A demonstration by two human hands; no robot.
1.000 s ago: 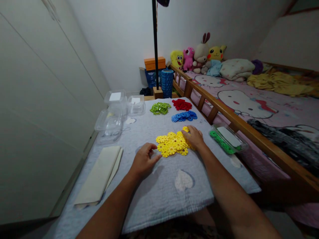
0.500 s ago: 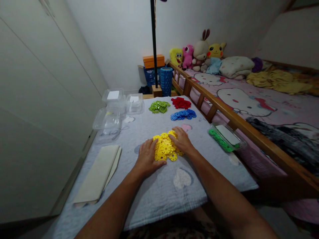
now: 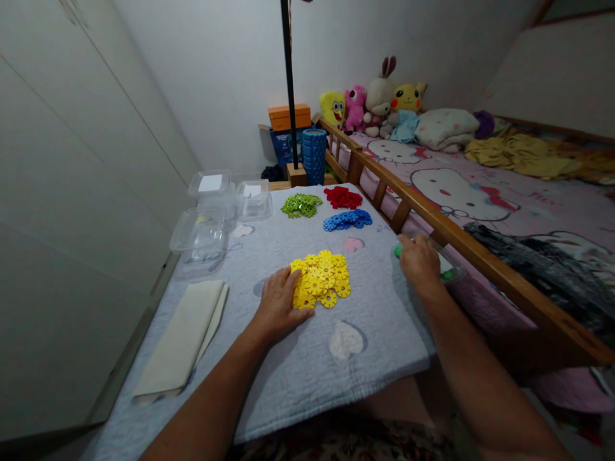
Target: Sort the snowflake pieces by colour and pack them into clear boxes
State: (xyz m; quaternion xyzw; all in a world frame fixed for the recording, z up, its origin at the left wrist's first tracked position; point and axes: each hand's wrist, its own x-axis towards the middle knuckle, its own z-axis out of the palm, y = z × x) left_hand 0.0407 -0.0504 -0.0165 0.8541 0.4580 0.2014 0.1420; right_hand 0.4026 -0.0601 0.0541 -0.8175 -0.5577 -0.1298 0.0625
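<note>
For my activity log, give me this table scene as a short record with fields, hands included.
Left hand: touching left side of yellow flower-shaped pieces
Right hand: at the clear box of green pieces; grip unclear
Far piles: light green pieces, red pieces, blue pieces
Left side: clear containers, folded cream sheet
Cover: heart-patterned cloth
</note>
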